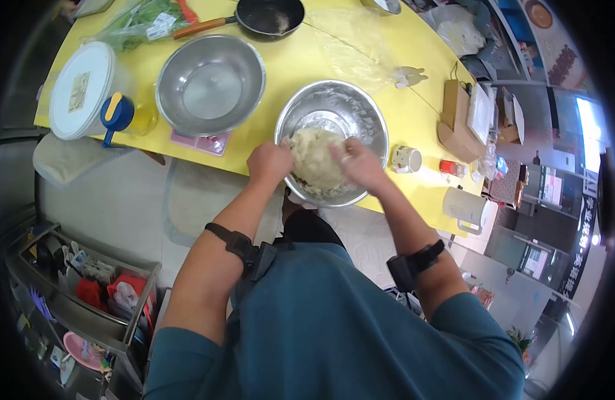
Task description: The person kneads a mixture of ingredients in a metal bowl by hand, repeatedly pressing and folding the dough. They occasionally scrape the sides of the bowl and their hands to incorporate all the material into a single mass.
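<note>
A steel mixing bowl [376, 110] stands at the table's near edge, its inner wall streaked with white residue. Inside it sits a pale, rough lump of dough [314, 157], with crumbly bits beneath. My left hand [271, 162] is closed on the bowl's left rim, its thumb side close to the dough. Against the dough's right side is my right hand [361, 165], over the bowl; motion smears its fingers, so their grip does not show clearly.
Left of the bowl are a steel basin [214, 90] on a pink scale [211, 145], a white lidded tub [81, 90] and a blue measuring cup [117, 113]. A frying pan [271, 17] lies behind. Rightward stand a patterned cup [406, 159], a red-labelled jar [452, 168] and a white pitcher [464, 205].
</note>
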{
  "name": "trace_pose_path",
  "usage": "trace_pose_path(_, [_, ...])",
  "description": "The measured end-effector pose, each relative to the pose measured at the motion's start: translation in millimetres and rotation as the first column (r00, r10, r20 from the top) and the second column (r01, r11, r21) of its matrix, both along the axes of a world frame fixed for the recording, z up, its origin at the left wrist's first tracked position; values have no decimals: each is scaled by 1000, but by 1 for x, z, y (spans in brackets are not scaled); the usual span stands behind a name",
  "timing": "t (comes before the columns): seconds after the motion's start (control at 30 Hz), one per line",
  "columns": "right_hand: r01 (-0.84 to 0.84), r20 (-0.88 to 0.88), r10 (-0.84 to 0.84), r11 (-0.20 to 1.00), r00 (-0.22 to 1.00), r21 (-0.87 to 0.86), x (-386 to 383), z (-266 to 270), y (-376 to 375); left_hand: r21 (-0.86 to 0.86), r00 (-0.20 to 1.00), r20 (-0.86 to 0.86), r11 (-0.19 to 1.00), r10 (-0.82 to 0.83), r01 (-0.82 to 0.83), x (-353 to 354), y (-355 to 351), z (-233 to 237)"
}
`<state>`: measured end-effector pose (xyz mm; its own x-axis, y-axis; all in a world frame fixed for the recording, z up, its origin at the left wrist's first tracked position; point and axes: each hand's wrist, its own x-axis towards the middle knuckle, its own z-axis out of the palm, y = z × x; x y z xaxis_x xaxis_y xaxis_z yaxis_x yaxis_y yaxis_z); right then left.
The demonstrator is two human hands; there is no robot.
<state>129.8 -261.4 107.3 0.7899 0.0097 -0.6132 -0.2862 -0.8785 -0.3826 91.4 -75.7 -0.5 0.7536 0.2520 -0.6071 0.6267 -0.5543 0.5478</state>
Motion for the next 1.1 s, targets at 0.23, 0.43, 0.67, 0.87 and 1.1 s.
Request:
trace_pose_path(0.23, [-571, 44, 626, 735, 778, -365, -50, -66, 9, 16, 998, 10, 998, -62, 62, -14, -6, 0])
trace_pose_path(0.43, [-627, 6, 667, 703, 745, -336, -11, -103, 19, 43, 995, -8, 994, -102, 102, -14, -9, -3])
trace_pose_path(0.67, [-745, -206, 737, 665, 644, 50, 54, -44, -9, 53, 990, 12, 989, -138, 137, -19, -1, 8])
trace_pose_path(0.87, [-567, 219, 539, 820, 813, 86, 88, -75, -22, 63, 981, -87, 982, -174, 180, -11, -4, 15])
trace_pose_path(1.1, [-663, -127, 691, 720, 711, 204, 83, -122, 12, 122, 993, -116, 992, -16, 30, -12, -21, 27])
